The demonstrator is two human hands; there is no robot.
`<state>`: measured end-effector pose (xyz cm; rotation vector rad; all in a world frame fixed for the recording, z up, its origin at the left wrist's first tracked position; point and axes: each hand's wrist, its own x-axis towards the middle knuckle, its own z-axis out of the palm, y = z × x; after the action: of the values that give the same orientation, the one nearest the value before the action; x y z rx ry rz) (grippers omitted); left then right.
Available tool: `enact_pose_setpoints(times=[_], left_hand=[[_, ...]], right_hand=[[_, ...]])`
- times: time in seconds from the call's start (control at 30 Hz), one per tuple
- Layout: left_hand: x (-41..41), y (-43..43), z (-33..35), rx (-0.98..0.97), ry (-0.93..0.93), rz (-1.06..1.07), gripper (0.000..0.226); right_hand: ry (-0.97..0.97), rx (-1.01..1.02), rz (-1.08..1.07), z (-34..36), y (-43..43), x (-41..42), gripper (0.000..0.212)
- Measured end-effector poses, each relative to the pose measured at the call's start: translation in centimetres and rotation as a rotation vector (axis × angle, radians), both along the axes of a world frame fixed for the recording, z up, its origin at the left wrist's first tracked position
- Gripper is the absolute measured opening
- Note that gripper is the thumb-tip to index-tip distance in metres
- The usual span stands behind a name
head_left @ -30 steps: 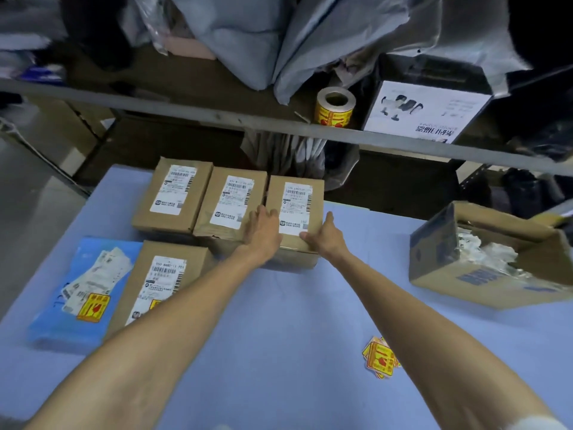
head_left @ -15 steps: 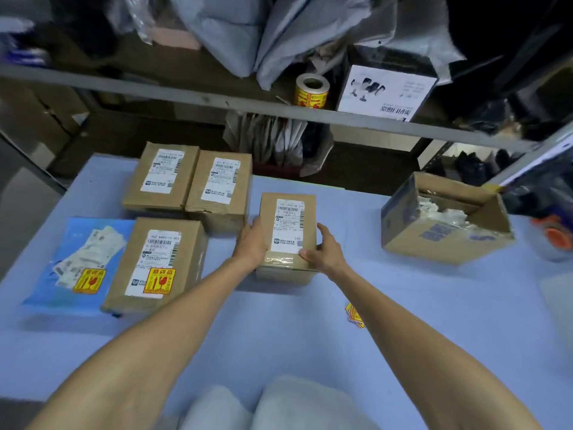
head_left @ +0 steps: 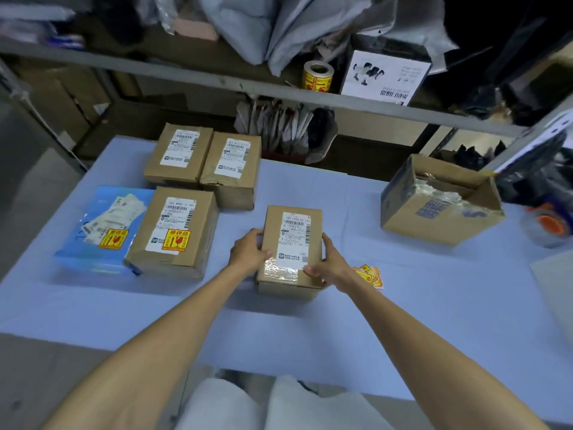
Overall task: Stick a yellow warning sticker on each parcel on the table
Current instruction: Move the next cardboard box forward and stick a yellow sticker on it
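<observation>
Brown cardboard parcel (head_left: 290, 249), top bearing a white shipping label and clear tape: stands mid-way across the pale blue table (head_left: 341, 336). The left hand (head_left: 248, 254) grasps its left side, thumb on top. The right hand (head_left: 328, 263) grasps its right side, thumb at the label's near corner.

Loose yellow stickers (head_left: 369, 274): small pile on the table, just right of the right hand.

Stickered parcel (head_left: 175, 231) and blue mailer (head_left: 102, 228): at left, each bearing a yellow sticker.

Rear left parcel (head_left: 179, 153) and rear right parcel (head_left: 231, 169): side by side, white labels only.

Open carton (head_left: 440, 200): at right.
</observation>
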<state>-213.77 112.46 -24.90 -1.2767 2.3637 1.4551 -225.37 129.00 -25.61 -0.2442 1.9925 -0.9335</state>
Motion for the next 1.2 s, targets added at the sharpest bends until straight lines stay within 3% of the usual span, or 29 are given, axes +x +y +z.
enact_pose_setpoints(times=[0.13,0.5,1.2], left_hand=[[0.3,1.1,0.5,-0.024,-0.026,0.026,0.052],[1.3,2.9,0.6,-0.072,0.052,0.128,0.046],[1.9,2.6,1.0,-0.092,0.024,0.086,0.046]], right_hand=[[0.019,-0.02,0.006,-0.4,0.6,0.2,0.105],[0.285,-0.149,0.021,0.3,2.2,2.3,0.075],[0.228,-0.123,0.026,0.3,2.0,2.7,0.079]])
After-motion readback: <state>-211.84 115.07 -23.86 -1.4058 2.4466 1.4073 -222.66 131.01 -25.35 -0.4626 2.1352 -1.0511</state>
